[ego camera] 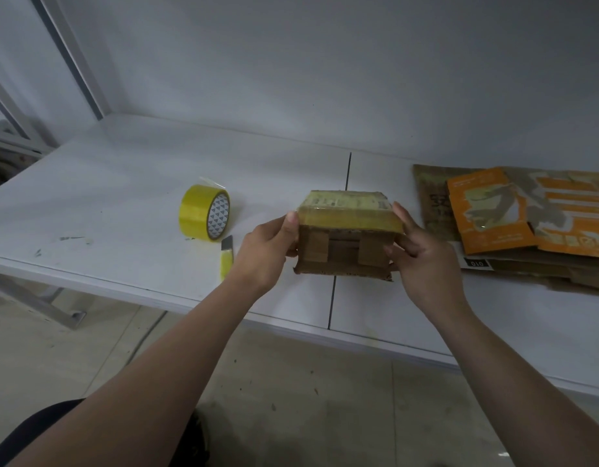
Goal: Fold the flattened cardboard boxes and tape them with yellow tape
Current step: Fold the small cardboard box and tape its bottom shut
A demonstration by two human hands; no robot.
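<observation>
White walls enclose a white counter [123, 197], over whose front part 1 folded cardboard box [345, 251] is held, tilted toward the camera. The left hand [267, 251] is clamped on the box's left side and the right hand [423, 251] on its right side, thumbs laid along the upper edge. A yellow tape strip [350, 219] is seen across the top face and over its near edge, so this box is judged folded and at least partly sealed; the near face appears bare of yellow tape. The roll of yellow tape [204, 212] stands on its edge to the left, with a yellow cutter [226, 257] just beside it. A stack of flattened boxes [527, 214] lies to the right, so most of the task is judged to be left.
</observation>
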